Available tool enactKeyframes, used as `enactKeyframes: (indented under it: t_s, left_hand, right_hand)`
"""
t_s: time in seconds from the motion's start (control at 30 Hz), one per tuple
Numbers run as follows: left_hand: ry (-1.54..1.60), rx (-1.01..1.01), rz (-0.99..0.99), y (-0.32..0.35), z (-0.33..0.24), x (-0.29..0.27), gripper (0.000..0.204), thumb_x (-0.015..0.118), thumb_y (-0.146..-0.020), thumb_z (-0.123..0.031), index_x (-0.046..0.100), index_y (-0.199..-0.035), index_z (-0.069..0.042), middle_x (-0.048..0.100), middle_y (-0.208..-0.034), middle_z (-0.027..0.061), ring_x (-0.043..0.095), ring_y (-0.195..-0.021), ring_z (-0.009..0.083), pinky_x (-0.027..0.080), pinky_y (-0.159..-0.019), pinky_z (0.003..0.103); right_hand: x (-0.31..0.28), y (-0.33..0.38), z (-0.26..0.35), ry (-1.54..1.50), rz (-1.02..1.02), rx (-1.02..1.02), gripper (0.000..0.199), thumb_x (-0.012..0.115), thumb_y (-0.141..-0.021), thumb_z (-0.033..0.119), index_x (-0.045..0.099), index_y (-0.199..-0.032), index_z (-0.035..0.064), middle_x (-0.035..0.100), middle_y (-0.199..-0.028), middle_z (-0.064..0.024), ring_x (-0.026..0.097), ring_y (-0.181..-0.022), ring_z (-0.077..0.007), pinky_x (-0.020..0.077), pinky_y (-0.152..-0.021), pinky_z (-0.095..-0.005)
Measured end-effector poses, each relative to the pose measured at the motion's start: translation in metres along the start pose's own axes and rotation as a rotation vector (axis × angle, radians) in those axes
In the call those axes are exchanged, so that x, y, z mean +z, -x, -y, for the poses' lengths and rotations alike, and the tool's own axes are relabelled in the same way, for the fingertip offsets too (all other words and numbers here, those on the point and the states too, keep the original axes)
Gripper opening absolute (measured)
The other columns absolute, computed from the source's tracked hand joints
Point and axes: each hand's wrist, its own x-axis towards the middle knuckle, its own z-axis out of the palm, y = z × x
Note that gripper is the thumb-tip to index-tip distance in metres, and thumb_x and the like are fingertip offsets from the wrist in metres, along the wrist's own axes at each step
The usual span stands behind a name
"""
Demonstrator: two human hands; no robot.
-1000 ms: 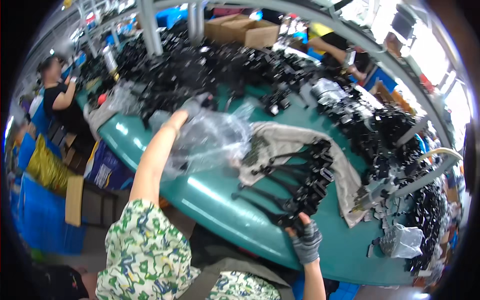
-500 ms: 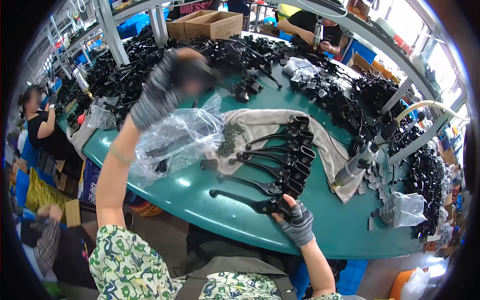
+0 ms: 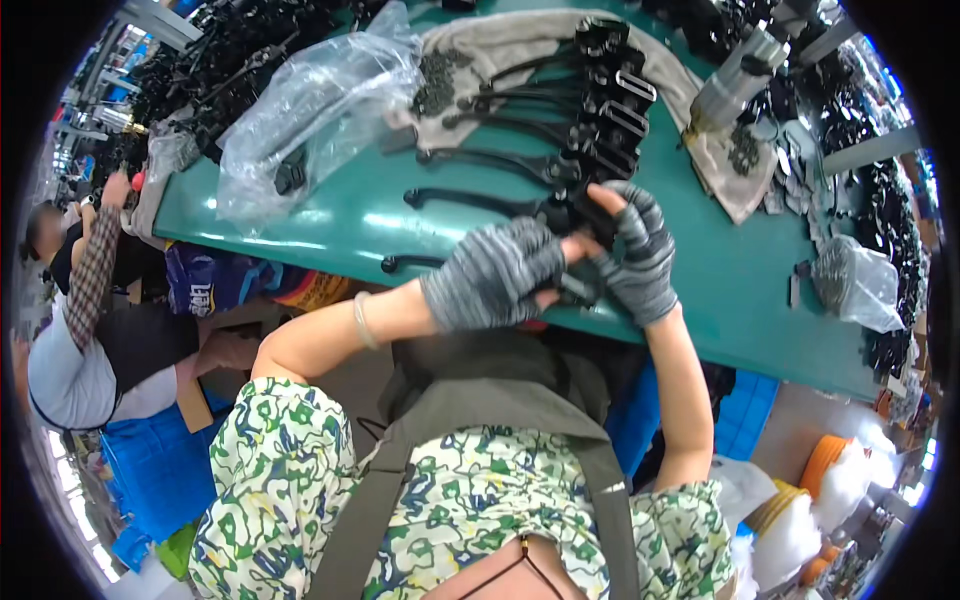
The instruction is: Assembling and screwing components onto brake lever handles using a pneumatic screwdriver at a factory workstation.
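Note:
Several black brake levers [image 3: 500,160] lie side by side on the green table, their chunky clamp ends [image 3: 612,110] lined up at the right. My left hand [image 3: 495,275], in a grey striped fingerless glove, is closed around the clamp end of another black brake lever [image 3: 405,263]. That lever's rounded tip shows beyond my wrist, and its middle is hidden under the hand. My right hand [image 3: 640,250], gloved alike, has its fingers bent at the same clamp end, beside the nearest lever of the row. The fingertips of both hands meet there, and the exact grip is partly hidden.
A beige cloth [image 3: 515,30] lies under the row, with small dark parts [image 3: 440,80] on it. Clear plastic [image 3: 320,110] covers the left of the table. A power screwdriver [image 3: 735,85] hangs at the right, near a bagged bundle [image 3: 860,285]. A co-worker [image 3: 110,340] is at left.
My left hand has come back from the far pile to my right hand, near the table's front edge. Another lever now lies beneath the row. The view has tilted down.

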Motion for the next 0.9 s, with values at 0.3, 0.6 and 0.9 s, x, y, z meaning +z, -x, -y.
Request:
enactKeyframes:
  t_s: [0.3, 0.6, 0.9]
  left_hand:
    - [-0.165, 0.023, -0.063, 0.009, -0.003, 0.006, 0.062, 0.075, -0.068, -0.019, 0.056, -0.127, -0.012, 0.056, -0.087, 0.0103, 0.058, -0.073, 0.0274, 0.049, -0.06, 0.037]
    - [-0.183, 0.05, -0.17, 0.008, -0.007, 0.003, 0.063, 0.076, -0.069, -0.028, 0.056, -0.127, -0.016, 0.055, -0.105, 0.0086, 0.057, -0.095, 0.0287, 0.05, -0.077, 0.038]
    - [-0.314, -0.023, -0.24, 0.025, 0.001, -0.012, 0.057, 0.077, -0.072, -0.033, 0.058, -0.122, -0.015, 0.053, -0.123, 0.0092, 0.051, -0.115, 0.034, 0.042, -0.097, 0.048]
  right_hand:
    - [-0.009, 0.006, 0.017, -0.098, -0.142, 0.066, 0.039, 0.061, -0.071, -0.003, 0.068, -0.106, 0.0114, 0.063, -0.105, -0.0103, 0.062, -0.093, -0.0281, 0.0515, -0.079, -0.0365]
    - [-0.072, 0.053, -0.028, 0.31, -0.312, 0.137, 0.028, 0.057, -0.079, 0.0, 0.067, -0.104, 0.009, 0.063, -0.102, -0.0109, 0.061, -0.094, -0.027, 0.0496, -0.083, -0.0348]
    - [-0.215, 0.083, -0.182, 0.884, -0.096, 0.466, 0.044, 0.07, -0.082, 0.028, 0.057, -0.121, 0.0119, 0.055, -0.124, -0.011, 0.053, -0.115, -0.0277, 0.0417, -0.099, -0.0418]
